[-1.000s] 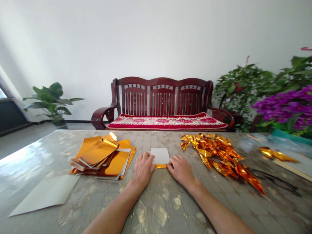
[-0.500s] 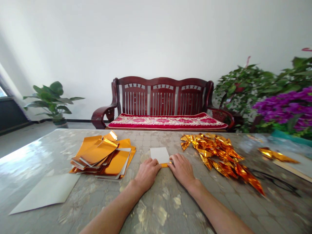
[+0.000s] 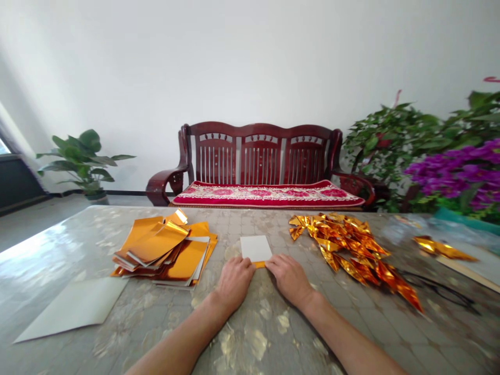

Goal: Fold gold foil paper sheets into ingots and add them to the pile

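Note:
A small sheet of foil paper (image 3: 255,248) lies white side up on the table in front of me. Its near edge is turned over into a narrow gold strip. My left hand (image 3: 236,277) has its fingers closed on the left end of that strip. At the right end, my right hand (image 3: 288,276) pinches the strip, its fingers bent and pressed down. Parts of the sheet's near corners are hidden under my fingers. To the left sits a loose stack of gold foil paper (image 3: 160,250). A pile of folded shiny gold foil pieces (image 3: 347,245) lies on the right.
A single white sheet (image 3: 74,308) lies at the front left of the table (image 3: 250,323). Black-framed glasses (image 3: 441,292), another folded gold piece (image 3: 441,249) and clear plastic (image 3: 406,228) are at the right. Beyond stands a wooden bench (image 3: 260,156), with plants (image 3: 88,161) beside it.
My right hand has shifted slightly left and down along the folded strip, its fingers drawn closer together. My left hand has barely moved.

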### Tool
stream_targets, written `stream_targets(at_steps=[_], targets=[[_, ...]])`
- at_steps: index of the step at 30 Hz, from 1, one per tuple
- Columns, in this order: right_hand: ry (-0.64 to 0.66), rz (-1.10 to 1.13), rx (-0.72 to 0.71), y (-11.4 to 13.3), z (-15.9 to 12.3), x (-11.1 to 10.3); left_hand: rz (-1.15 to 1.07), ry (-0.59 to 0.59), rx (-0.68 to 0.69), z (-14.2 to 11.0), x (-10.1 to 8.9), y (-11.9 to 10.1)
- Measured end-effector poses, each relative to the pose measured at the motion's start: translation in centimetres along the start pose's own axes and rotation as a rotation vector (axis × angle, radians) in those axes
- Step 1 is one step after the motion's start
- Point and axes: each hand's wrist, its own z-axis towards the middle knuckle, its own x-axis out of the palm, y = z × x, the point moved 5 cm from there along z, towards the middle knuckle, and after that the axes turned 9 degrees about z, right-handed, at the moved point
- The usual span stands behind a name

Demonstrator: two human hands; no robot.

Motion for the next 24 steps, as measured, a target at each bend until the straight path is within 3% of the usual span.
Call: stream_targets(at_steps=[17,24], targets=[[0.121,-0.117,0.190,-0.7,-0.5,-1.6,0.056,0.058,-0.027,-0.9,-0.3,0.3],[0.166,-0.074,0.258,-1.1,-0.7,-4.6,0.063,0.051,-0.040,-0.9,-0.1,0.3]])
